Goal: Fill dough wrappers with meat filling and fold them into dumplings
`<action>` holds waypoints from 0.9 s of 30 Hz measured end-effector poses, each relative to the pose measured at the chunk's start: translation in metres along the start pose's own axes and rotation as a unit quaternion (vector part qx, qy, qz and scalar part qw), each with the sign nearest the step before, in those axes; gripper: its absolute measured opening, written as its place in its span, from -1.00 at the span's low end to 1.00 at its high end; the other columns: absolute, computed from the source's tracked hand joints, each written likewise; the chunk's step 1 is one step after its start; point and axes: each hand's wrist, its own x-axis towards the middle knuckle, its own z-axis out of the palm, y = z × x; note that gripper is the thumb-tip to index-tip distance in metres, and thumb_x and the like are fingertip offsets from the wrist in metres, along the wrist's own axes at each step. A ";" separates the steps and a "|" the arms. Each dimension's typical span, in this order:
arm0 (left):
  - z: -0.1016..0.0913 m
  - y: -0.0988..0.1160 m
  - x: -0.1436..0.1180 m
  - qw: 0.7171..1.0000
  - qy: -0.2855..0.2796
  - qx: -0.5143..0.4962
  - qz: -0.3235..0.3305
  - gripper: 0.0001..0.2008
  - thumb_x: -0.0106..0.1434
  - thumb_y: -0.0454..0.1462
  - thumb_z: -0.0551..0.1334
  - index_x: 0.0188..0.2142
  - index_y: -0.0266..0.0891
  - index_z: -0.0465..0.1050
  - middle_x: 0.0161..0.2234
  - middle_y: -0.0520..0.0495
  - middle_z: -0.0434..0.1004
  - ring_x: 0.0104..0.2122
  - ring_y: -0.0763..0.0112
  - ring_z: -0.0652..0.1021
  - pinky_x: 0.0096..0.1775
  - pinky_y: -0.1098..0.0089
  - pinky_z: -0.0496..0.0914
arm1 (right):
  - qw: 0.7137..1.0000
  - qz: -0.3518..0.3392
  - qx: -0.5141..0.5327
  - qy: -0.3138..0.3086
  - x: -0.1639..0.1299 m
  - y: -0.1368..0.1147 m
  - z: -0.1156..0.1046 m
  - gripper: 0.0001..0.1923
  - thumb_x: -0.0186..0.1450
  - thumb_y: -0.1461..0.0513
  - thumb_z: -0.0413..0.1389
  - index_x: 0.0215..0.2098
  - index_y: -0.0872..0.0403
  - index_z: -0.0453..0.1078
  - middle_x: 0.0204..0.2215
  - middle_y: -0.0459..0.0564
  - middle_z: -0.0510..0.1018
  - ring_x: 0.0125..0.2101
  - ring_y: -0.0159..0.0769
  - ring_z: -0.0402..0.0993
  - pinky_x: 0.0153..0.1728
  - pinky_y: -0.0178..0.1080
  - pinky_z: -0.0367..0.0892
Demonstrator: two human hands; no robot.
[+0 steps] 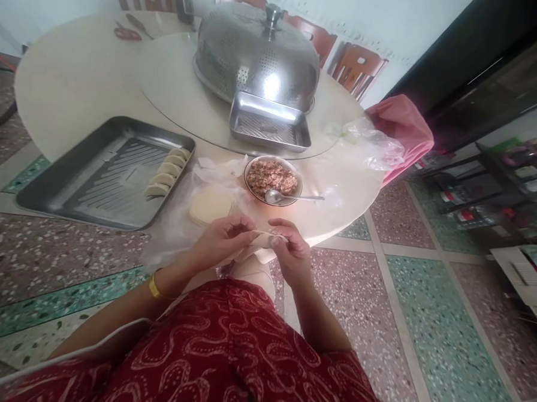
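Head view showed left hand (223, 236) and right hand (289, 248) pinching one dumpling (262, 238) between them just off the counter (340, 185) edge; it looked light, soft and tearable, best held by its sealed rim.

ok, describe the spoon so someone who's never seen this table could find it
Start at the big perforated steel dome cover on the round table. In front of it sits a small steel tray, then a bowl of minced filling. The spoon lies across that bowl's near rim, handle pointing right, the only cutlery by the food.
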 end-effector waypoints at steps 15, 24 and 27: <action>-0.005 0.022 -0.005 0.990 -0.014 0.122 0.073 -0.85 0.17 -0.20 0.23 -0.37 -0.24 0.48 -0.48 0.05 0.47 -0.50 0.51 0.42 -0.43 0.48 0.30 | 0.995 -0.028 -0.056 -0.071 0.002 -0.011 0.001 -0.92 0.32 0.22 0.20 -0.19 -0.07 0.48 -0.03 0.01 0.49 -0.16 -0.31 0.56 -0.41 -0.33 0.50; -0.007 0.015 -0.008 0.991 0.029 0.092 0.094 -0.82 0.23 -0.16 0.24 -0.26 -0.22 0.45 -0.40 0.02 0.49 -0.43 0.46 0.46 -0.36 0.43 0.38 | 0.999 -0.036 -0.018 -0.028 0.004 -0.007 0.001 -0.96 0.34 0.23 0.20 -0.22 -0.05 0.45 -0.09 -0.02 0.51 -0.09 -0.29 0.52 -0.20 -0.25 0.44; -0.006 0.019 -0.014 0.979 0.048 0.092 0.177 -0.86 0.24 -0.19 0.25 -0.25 -0.21 0.43 -0.24 -0.06 0.51 -0.35 0.45 0.49 -0.32 0.43 0.42 | 0.999 -0.040 -0.029 -0.022 0.005 -0.008 0.002 -0.97 0.34 0.21 0.19 -0.23 -0.03 0.44 -0.09 0.00 0.52 -0.08 -0.26 0.52 -0.22 -0.24 0.44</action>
